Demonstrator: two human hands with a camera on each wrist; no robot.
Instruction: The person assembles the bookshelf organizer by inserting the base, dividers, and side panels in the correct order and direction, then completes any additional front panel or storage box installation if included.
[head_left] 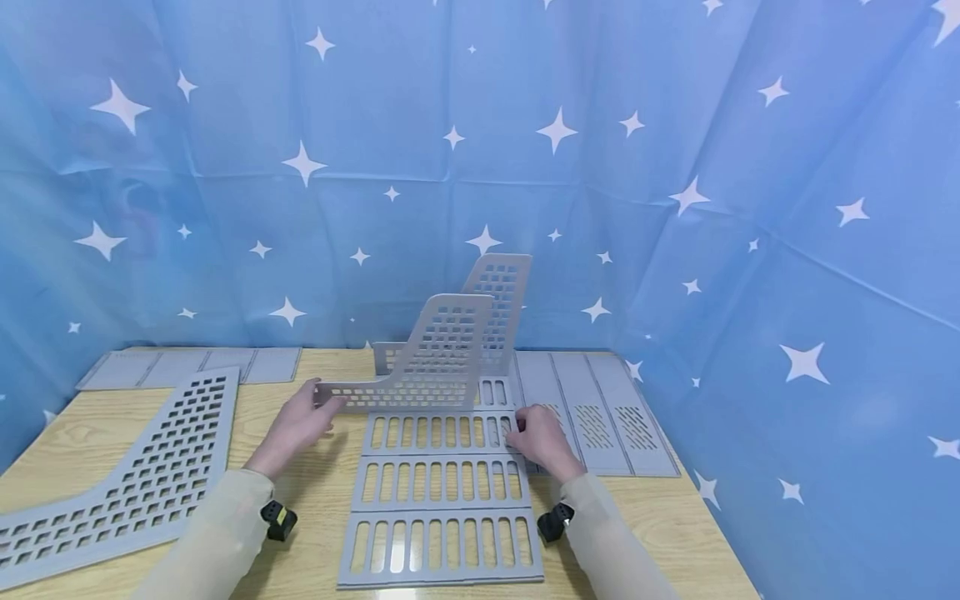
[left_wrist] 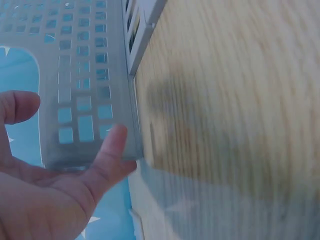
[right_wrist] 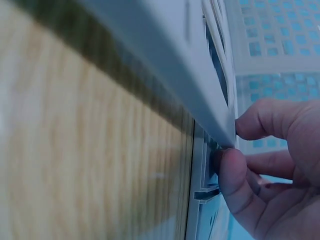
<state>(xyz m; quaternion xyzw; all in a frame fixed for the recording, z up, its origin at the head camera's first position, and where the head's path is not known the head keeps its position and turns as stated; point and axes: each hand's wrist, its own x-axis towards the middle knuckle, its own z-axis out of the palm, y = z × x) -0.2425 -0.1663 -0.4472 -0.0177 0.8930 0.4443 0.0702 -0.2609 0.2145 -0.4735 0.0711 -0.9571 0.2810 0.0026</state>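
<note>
A grey perforated side panel (head_left: 442, 350) stands upright on its edge, with a low arm reaching left. My left hand (head_left: 298, 421) holds the end of that arm, one fingertip against its perforated face (left_wrist: 82, 107) in the left wrist view. My right hand (head_left: 542, 437) pinches the right edge of a grey slotted panel (head_left: 435, 433), its thumb above and a finger below in the right wrist view (right_wrist: 220, 112). Slotted sections run in a row toward me. Behind the first side panel, a second upright side panel (head_left: 506, 312) stands, partly hidden.
Another perforated side panel (head_left: 180, 442) lies flat at the left of the wooden table (head_left: 322, 533). Flat grey panels (head_left: 195, 367) lie at the back left. More panels, some with slanted slots (head_left: 600, 408), lie at the right. A blue starry curtain (head_left: 405, 217) hangs behind.
</note>
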